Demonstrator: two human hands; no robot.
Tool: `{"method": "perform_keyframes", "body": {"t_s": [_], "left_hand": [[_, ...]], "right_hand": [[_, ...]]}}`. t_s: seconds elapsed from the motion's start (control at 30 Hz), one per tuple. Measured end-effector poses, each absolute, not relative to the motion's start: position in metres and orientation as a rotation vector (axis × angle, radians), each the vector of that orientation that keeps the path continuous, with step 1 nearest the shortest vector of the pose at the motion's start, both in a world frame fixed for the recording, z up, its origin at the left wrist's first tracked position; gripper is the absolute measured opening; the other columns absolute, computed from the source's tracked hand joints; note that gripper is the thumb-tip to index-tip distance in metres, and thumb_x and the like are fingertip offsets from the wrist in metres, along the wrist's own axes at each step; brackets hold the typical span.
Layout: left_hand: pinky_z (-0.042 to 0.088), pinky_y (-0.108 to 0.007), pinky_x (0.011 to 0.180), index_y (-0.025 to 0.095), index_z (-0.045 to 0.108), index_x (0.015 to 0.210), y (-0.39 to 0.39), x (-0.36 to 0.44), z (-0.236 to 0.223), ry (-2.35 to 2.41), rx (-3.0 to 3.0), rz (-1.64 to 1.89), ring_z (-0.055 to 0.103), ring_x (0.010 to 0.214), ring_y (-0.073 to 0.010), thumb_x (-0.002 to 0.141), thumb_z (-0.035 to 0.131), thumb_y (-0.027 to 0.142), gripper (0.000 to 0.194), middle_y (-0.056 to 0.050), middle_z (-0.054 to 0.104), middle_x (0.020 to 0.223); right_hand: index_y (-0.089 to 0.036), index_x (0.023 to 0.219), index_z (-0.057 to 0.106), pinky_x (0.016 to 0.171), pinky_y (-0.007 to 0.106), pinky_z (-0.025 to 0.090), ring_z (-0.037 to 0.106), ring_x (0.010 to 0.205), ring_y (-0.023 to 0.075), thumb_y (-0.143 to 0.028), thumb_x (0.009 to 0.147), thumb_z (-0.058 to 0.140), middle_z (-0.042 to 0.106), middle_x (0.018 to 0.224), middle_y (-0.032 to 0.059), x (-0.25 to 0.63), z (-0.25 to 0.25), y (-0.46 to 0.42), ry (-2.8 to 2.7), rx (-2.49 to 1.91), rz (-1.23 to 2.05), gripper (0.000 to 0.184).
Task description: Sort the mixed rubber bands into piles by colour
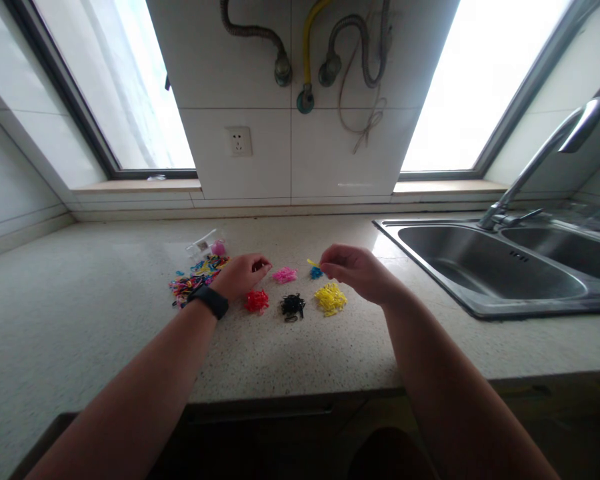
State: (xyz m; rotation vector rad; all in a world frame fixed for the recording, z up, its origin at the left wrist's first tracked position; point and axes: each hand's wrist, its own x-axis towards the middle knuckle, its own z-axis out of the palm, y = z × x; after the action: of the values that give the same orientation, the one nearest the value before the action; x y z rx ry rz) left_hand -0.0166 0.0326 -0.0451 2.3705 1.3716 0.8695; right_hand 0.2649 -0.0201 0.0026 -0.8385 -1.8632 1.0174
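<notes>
My right hand (354, 268) pinches a small yellow rubber band (313, 263) just above a little blue pile (316, 273). Below that hand lies a heap of yellow rubber bands (331, 299). My left hand (243, 275), a dark watch on its wrist, has its fingers drawn together beside a pink pile (285, 275); whatever may be in them is too small to make out. Under it sits a red pile (257, 301), with a black pile (293, 305) to the right. A mixed multicoloured heap of bands (184, 287) is partly covered by my left hand and wrist.
Behind the mixed heap lies a clear plastic bag (203, 243) with something pink by it. A steel double sink (473, 310) with a tap (535, 163) is set into the speckled countertop (290, 363) at right. The tiled wall carries a socket (240, 141) and hoses.
</notes>
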Motion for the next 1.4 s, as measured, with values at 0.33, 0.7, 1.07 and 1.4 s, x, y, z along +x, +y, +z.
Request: {"method": "perform_keyframes", "body": {"t_s": [0.33, 0.7, 1.07, 1.4], "left_hand": [[0.044, -0.028, 0.064, 0.017, 0.072, 0.094, 0.032, -0.021, -0.043, 1.375, 2.399, 0.845, 0.063, 0.07, -0.0174, 0.091, 0.053, 0.04, 0.03, -0.005, 0.072, 0.079], [0.042, -0.028, 0.064, 0.018, 0.071, 0.093, 0.03, -0.022, -0.04, 1.413, 2.402, 0.827, 0.062, 0.069, -0.0168, 0.091, 0.053, 0.039, 0.028, -0.003, 0.071, 0.078], [0.043, -0.028, 0.066, 0.017, 0.07, 0.095, 0.017, -0.017, -0.031, 1.283, 2.426, 0.847, 0.061, 0.071, -0.0159, 0.094, 0.051, 0.037, 0.027, -0.004, 0.07, 0.081], [0.042, -0.028, 0.065, 0.018, 0.07, 0.094, 0.003, -0.01, -0.018, 1.181, 2.613, 0.749, 0.058, 0.069, -0.0147, 0.092, 0.054, 0.031, 0.021, -0.003, 0.067, 0.077]], "right_hand": [[-0.019, 0.083, 0.071, 0.059, 0.029, 0.039, 0.055, 0.063, 0.0143, -0.03, 0.085, 0.061, 0.068, 0.074, 0.0037, 0.298, -0.005, -0.006, -2.39, -1.481, 0.424, 0.015], [-0.018, 0.083, 0.071, 0.057, 0.029, 0.037, 0.056, 0.062, 0.0151, -0.034, 0.086, 0.058, 0.07, 0.073, 0.0048, 0.307, -0.009, -0.003, -2.436, -1.568, 0.489, 0.021], [-0.019, 0.081, 0.066, 0.054, 0.028, 0.03, 0.045, 0.056, 0.0118, -0.044, 0.094, 0.053, 0.06, 0.065, 0.0008, 0.283, -0.008, -0.006, -2.29, -1.351, 0.267, 0.031], [-0.02, 0.078, 0.063, 0.054, 0.027, 0.029, 0.041, 0.054, 0.0111, -0.046, 0.095, 0.051, 0.053, 0.059, -0.0019, 0.277, -0.008, -0.008, -2.331, -1.255, 0.295, 0.034]]}}
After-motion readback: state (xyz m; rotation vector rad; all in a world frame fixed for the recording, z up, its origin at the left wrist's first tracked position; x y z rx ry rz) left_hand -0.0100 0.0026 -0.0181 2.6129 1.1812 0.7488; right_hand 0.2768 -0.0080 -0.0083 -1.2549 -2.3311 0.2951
